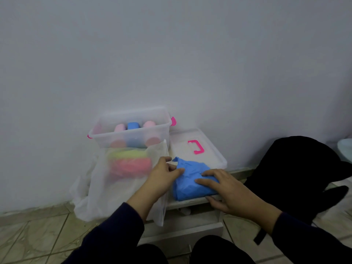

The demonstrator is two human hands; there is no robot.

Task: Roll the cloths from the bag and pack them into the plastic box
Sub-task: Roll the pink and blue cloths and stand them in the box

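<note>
Under the fingers of both hands lies a blue cloth (192, 182), crumpled and partly folded on a low white surface (190, 201) set against the wall. The right hand (226, 189) rests on the cloth's right part, its fingers fairly straight and a little spread, pressing the fabric flat, while the thumb hangs over the front edge of the surface. The left hand (164, 175) touches the cloth's left edge; its fingertips bend onto the fabric near the upper corner — whether they pinch it or only press it I cannot tell.

Just beyond the right fingers, touching the cloth's far end, lies the box lid (209, 149), clear with a pink handle (196, 147). Beyond the left fingertips and somewhat left stands the plastic box (131, 130), clear-walled with pink latches. Three rolled cloths stand side by side inside it — a pale pink roll (119, 128), a blue roll (133, 125) and another pink roll (149, 124).

Left of the left hand, just beside the wrist, sags the thin white bag (106, 187) (it is translucent). Through it show blurred yellow-green and pink cloths (129, 164), piled in front of the box. Right of the right hand, well apart from the fingers, a black fabric heap (297, 172) sits on the tiled floor (38, 235).
</note>
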